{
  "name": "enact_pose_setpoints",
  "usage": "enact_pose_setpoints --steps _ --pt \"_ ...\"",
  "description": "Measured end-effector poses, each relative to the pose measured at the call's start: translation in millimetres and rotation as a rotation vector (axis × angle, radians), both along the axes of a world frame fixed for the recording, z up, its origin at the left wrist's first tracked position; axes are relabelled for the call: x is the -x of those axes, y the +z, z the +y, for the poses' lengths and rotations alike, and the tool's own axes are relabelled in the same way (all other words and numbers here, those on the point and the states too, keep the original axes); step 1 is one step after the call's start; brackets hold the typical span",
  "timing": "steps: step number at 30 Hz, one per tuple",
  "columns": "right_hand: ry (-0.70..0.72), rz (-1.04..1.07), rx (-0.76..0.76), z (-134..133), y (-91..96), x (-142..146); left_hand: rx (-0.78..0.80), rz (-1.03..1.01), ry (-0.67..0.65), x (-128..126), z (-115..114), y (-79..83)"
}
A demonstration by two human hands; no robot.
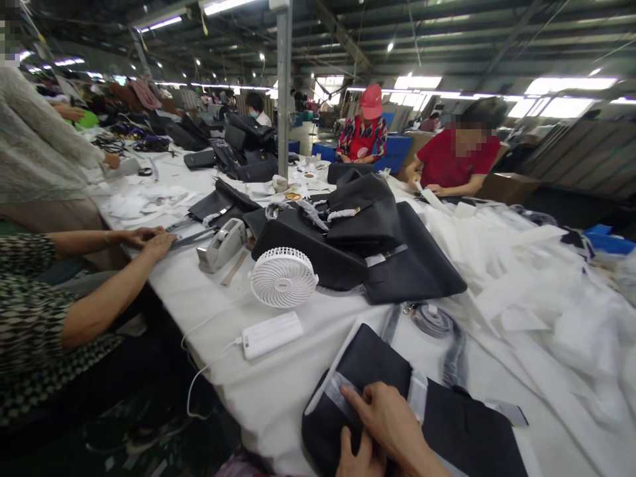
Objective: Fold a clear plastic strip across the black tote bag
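Observation:
A black handbag [472, 424] lies on the table right in front of me, with a strip of translucent protective film [340, 391] across its left part and a wrapped fitting [417, 394] in the middle. My right hand [390, 421] rests over the bag, one digit stretched onto the film and the others bent. Just below it, my left hand [360, 457] holds the bag near its front side with bent fingers; its palm is cut off by the frame's bottom edge. Behind the bag, a film-wrapped strap [434, 321] lies coiled.
A white fan [283, 278], a white power bank [272, 334] with a cable and a tape dispenser [222, 245] stand to the left. Black bags [362, 215] pile up beyond. White packing sheets [527, 278] heap at right. A co-worker's hands [156, 242] work at left; other people work across the table.

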State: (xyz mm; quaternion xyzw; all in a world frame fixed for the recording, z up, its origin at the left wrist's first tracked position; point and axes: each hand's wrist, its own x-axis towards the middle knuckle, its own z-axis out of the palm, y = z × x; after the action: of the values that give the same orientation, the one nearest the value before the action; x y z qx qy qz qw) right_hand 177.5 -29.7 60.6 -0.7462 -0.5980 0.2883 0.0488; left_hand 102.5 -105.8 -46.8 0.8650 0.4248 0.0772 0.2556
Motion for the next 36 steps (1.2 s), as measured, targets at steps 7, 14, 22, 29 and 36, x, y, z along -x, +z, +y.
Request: enact_pose_setpoints --steps 7,14,22,29,36 --pt "0.105 0.269 0.072 -4.0 1.5 -24.2 0.186 0.024 -0.251 33.2 15.1 73.7" --pt "0.03 0.423 0.042 -20.7 -11.1 -34.7 0.234 0.02 -0.238 32.1 15.3 88.0" --pt "-0.127 0.579 -0.027 -26.5 -24.5 -43.1 0.218 -0.003 -0.232 33.2 16.0 85.3" --pt "-0.118 0.448 0.021 -23.7 -23.4 -40.9 0.301 0.048 -0.254 34.0 19.4 98.6" --pt "-0.094 0.294 0.036 -15.2 -18.7 -36.1 0.18 0.031 -0.269 32.4 17.3 77.2"
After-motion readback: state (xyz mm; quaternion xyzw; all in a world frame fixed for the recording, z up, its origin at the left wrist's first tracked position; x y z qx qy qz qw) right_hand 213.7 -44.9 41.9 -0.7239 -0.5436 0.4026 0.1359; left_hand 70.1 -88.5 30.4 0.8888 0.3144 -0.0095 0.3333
